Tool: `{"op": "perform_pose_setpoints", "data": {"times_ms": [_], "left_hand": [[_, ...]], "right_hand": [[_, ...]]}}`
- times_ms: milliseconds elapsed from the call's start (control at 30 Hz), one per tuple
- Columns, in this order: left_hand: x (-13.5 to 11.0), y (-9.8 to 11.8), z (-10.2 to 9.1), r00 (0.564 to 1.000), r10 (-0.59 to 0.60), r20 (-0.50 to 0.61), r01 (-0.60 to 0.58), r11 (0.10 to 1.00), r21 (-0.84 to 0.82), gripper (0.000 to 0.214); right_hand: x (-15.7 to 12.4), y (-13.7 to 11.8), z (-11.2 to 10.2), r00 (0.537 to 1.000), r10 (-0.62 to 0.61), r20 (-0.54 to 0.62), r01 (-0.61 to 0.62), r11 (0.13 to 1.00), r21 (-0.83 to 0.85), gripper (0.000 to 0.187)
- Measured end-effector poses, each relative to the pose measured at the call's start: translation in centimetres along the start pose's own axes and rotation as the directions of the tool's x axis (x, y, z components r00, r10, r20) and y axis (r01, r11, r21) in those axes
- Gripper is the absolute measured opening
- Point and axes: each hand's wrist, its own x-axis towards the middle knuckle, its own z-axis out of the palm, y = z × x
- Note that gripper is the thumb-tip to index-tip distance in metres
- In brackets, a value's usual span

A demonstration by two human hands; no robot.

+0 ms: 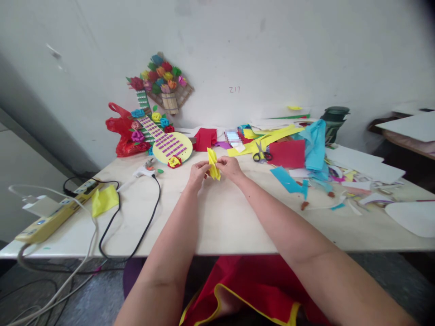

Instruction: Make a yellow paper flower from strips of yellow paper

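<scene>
A folded piece of yellow crepe paper (213, 164) is held upright between my two hands, above the middle of the table (231, 217). My left hand (200, 173) pinches its left side, and my right hand (229, 166) grips its right side with fingers closed. Pleats or ruffles show along the paper; part of it is covered by my fingers. Beyond my left hand lies a yellow paper guitar shape (183, 144) with purple strips and a yellow-and-red paper flower (174, 161). Black-handled scissors (262, 155) rest to the right of my right hand.
A glue gun (144, 171) with a black cord lies left, near a yellow power strip (57, 213) and a yellow paper square (104, 200). Red paper (287, 154), blue crepe paper (314, 145) and scraps crowd the right. A dark green bottle (335, 124) stands behind.
</scene>
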Motion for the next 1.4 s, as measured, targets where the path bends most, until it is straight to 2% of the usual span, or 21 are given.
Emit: {"op": "perform_pose_setpoints", "data": {"times_ms": [233, 367, 467, 533, 700, 833, 1167, 1400], "left_hand": [[0.3, -0.3, 0.0, 0.996, -0.005, -0.089, 0.006, 1.000, 0.007, 0.020], [0.4, -0.4, -0.2, 0.995, -0.025, -0.093, 0.020, 0.998, -0.056, 0.021], [0.4, -0.4, -0.3, 0.999, -0.015, -0.050, 0.010, 0.995, -0.096, 0.024], [0.2, -0.3, -0.3, 1.000, -0.006, -0.001, 0.005, 0.993, -0.119, 0.028], [0.0, -0.4, -0.1, 0.995, -0.009, 0.104, 0.024, 0.989, -0.143, 0.037], [0.1, -0.7, 0.0, 0.995, -0.030, 0.099, 0.044, 0.989, -0.141, 0.036], [-0.1, -0.5, 0.3, 0.982, 0.019, 0.186, 0.012, 0.987, -0.162, 0.029], [0.0, -0.6, 0.3, 0.979, 0.034, 0.201, -0.003, 0.988, -0.156, 0.031]], "right_hand": [[-0.2, -0.3, 0.1, 0.998, 0.057, -0.030, -0.052, 0.989, 0.141, 0.012], [0.0, -0.5, -0.4, 0.976, 0.154, -0.153, -0.120, 0.970, 0.213, 0.014], [0.3, -0.2, -0.9, 0.954, 0.187, -0.236, -0.164, 0.980, 0.112, 0.015], [0.3, -0.2, -1.1, 0.954, 0.170, -0.247, -0.178, 0.984, -0.011, 0.015], [-0.5, -1.3, -0.8, 0.982, 0.066, -0.177, -0.116, 0.950, -0.291, 0.016], [-1.2, -2.2, -0.5, 0.995, 0.000, -0.103, -0.043, 0.907, -0.420, 0.018], [-1.5, -2.2, -0.6, 0.996, -0.070, -0.061, 0.020, 0.804, -0.594, 0.021], [-1.6, -2.3, -0.6, 0.994, -0.088, -0.067, 0.028, 0.787, -0.616, 0.026]]}}
